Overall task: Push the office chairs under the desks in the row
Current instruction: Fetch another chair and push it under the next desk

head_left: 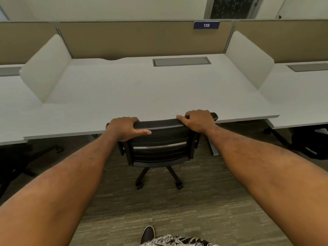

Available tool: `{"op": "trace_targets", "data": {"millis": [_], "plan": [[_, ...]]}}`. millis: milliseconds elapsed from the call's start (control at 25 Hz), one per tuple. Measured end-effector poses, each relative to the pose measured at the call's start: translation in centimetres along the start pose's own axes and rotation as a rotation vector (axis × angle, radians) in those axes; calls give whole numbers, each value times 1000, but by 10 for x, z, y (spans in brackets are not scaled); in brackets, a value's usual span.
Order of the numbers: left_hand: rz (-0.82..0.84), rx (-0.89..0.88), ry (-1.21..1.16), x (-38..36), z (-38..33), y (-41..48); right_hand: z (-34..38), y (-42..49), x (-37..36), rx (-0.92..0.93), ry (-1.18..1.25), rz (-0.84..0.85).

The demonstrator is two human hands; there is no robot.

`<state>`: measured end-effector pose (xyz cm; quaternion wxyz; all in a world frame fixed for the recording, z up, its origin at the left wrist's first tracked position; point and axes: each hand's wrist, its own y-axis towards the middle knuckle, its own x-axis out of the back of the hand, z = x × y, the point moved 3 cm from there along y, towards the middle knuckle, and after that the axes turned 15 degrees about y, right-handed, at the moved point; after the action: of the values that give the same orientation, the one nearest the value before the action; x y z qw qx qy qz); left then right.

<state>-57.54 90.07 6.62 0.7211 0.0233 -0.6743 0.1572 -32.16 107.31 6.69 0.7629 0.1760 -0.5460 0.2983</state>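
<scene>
Fingers of both hands curl over the top of the chair back, left hand and right hand gripping its corners. The seat sits tucked beneath desk 139; likely the final shove, then release.

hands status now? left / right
Left hand: closed on the chair backrest, top left corner.
Right hand: closed on the same backrest's top right corner.
</scene>
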Motion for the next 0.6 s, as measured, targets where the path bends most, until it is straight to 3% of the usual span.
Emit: {"op": "trace_targets", "data": {"millis": [400,600], "plan": [[43,-80,-98,6,2,3,3,-2,2,-235,43,14],[-64,-124,-116,22,-18,4,-18,-45,20,-163,101,-147]]}}
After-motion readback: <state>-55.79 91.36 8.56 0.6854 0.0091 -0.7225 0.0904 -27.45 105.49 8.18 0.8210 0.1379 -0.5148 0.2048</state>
